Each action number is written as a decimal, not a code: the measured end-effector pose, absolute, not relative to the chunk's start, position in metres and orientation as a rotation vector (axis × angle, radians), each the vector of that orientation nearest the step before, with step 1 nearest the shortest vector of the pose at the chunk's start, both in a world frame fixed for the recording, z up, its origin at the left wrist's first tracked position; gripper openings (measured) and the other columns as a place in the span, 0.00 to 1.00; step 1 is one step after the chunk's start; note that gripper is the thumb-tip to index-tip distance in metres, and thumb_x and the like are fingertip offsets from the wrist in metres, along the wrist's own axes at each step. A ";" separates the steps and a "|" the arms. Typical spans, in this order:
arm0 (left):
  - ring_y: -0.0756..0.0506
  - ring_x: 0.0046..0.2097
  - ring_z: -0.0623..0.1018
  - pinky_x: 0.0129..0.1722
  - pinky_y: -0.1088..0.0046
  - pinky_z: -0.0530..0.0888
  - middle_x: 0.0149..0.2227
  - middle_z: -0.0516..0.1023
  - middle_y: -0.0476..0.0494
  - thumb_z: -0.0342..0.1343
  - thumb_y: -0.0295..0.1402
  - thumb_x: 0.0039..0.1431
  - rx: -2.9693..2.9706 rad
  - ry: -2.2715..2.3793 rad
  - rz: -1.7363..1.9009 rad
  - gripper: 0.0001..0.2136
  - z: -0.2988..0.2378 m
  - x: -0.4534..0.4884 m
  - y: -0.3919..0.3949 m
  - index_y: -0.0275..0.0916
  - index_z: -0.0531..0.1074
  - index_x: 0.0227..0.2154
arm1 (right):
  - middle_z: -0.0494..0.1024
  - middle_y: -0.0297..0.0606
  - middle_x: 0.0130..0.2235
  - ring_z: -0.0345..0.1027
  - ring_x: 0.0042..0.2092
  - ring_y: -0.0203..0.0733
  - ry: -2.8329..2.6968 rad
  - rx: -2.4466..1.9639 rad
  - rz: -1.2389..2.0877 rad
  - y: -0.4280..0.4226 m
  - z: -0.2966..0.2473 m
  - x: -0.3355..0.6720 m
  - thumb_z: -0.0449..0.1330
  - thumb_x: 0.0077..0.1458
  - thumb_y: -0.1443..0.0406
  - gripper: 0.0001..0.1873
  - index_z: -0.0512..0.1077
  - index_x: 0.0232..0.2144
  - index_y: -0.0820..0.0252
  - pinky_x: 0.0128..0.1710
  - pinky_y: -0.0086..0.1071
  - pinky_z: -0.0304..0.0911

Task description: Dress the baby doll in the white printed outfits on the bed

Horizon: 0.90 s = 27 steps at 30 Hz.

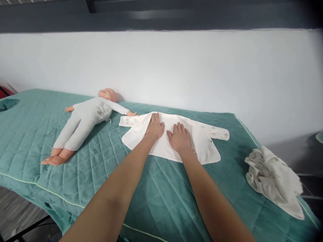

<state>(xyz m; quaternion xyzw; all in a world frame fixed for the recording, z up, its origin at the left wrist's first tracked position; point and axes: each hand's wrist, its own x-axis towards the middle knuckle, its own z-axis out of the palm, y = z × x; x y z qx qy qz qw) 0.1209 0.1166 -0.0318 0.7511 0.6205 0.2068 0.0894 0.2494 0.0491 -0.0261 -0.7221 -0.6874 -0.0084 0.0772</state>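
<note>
A white long-sleeved baby top [165,148] lies spread out and opened at the front, its sleeves stretched to both sides with small printed figures on them. My left hand [155,127] rests flat on its inner cloth near the neckline, fingers stretched out. Beside it, my right hand [179,137] presses on the cloth near the right front panel, fingers extended. Neither hand grips anything. To the left, a baby doll [88,114] in a white bodysuit lies on its back, one hand close to the top's left sleeve.
Under everything is a green quilted cover [151,188] with a pale piped edge. A crumpled heap of white cloth [274,181] lies at the right edge. Behind stands a white wall [161,70] with a dark band above. The floor [20,208] shows at lower left.
</note>
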 end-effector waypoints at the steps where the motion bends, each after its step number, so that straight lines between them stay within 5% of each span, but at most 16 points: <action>1: 0.37 0.73 0.53 0.71 0.61 0.57 0.72 0.52 0.31 0.41 0.37 0.68 2.264 1.835 0.605 0.31 -0.032 0.121 0.117 0.28 0.48 0.70 | 0.51 0.54 0.72 0.42 0.73 0.55 -2.059 -2.166 -0.025 0.049 -0.026 0.249 0.40 0.70 0.55 0.34 0.55 0.68 0.74 0.69 0.45 0.41; 8: 0.36 0.74 0.51 0.72 0.53 0.51 0.69 0.62 0.29 0.39 0.35 0.70 2.424 1.787 0.470 0.26 -0.035 0.120 0.100 0.28 0.62 0.66 | 0.49 0.54 0.73 0.41 0.73 0.54 -2.075 -2.174 -0.011 0.048 -0.025 0.249 0.39 0.70 0.55 0.35 0.53 0.69 0.74 0.70 0.45 0.40; 13: 0.35 0.74 0.50 0.72 0.56 0.52 0.71 0.52 0.20 0.37 0.41 0.71 2.326 1.869 0.453 0.32 -0.033 0.119 0.077 0.17 0.54 0.67 | 0.47 0.54 0.73 0.39 0.74 0.55 -2.100 -2.158 -0.019 0.043 -0.029 0.247 0.37 0.71 0.54 0.35 0.52 0.70 0.72 0.70 0.49 0.39; 17: 0.35 0.74 0.51 0.72 0.57 0.51 0.72 0.50 0.21 0.38 0.40 0.72 2.312 1.874 0.433 0.32 -0.029 0.117 0.053 0.17 0.54 0.67 | 0.49 0.52 0.73 0.41 0.74 0.55 -2.133 -2.133 -0.036 0.029 -0.029 0.245 0.37 0.71 0.54 0.35 0.53 0.70 0.71 0.70 0.50 0.40; 22: 0.43 0.72 0.59 0.72 0.61 0.55 0.70 0.60 0.37 0.42 0.37 0.71 2.298 1.561 0.521 0.25 -0.013 0.090 0.010 0.32 0.62 0.66 | 0.50 0.50 0.73 0.43 0.73 0.54 -2.192 -2.105 -0.054 -0.009 -0.022 0.241 0.40 0.71 0.53 0.34 0.53 0.70 0.68 0.70 0.49 0.44; 27: 0.46 0.67 0.69 0.68 0.65 0.65 0.65 0.70 0.49 0.43 0.38 0.71 2.046 1.551 0.978 0.21 0.034 -0.022 -0.006 0.45 0.68 0.63 | 0.45 0.49 0.74 0.36 0.75 0.53 -2.286 -1.786 -0.181 -0.027 -0.009 0.206 0.41 0.69 0.52 0.36 0.49 0.72 0.66 0.70 0.53 0.42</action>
